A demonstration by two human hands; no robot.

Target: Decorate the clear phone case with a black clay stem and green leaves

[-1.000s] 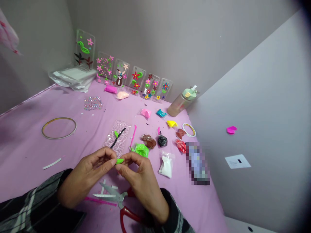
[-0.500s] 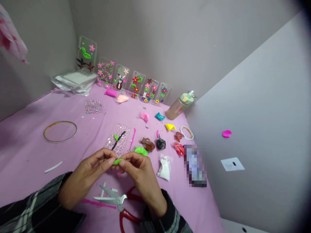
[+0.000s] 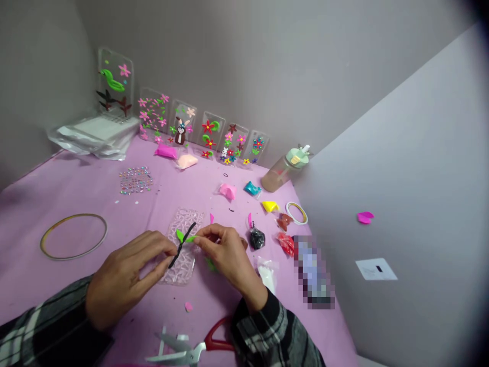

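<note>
A clear faceted phone case (image 3: 178,275) lies on the cloth before me, with a dark twisted clay stem (image 3: 189,230) slanting across it. One bright green clay leaf (image 3: 179,235) sits on the stem's left side. My right hand (image 3: 225,255) pinches a second green clay leaf (image 3: 190,238) by its outer end, its inner end at the right side of the stem. The thumb and forefinger of my left hand (image 3: 133,270) close around the stem's lower part, over the case. Beneath the right hand, a green clay packet (image 3: 210,264) is mostly hidden.
Red-handled scissors (image 3: 219,334) lie open near the front. Clay packets, including a black one (image 3: 257,238) and a white one (image 3: 267,272), lie to the right. Decorated phone cases (image 3: 213,133) lean on the wall beside a bottle (image 3: 280,171). A tape ring (image 3: 74,216) rests left.
Both hands have moved from in front of the phone case to over it. The second leaf has gone from between both hands to the stem's right side, held by the right hand.
</note>
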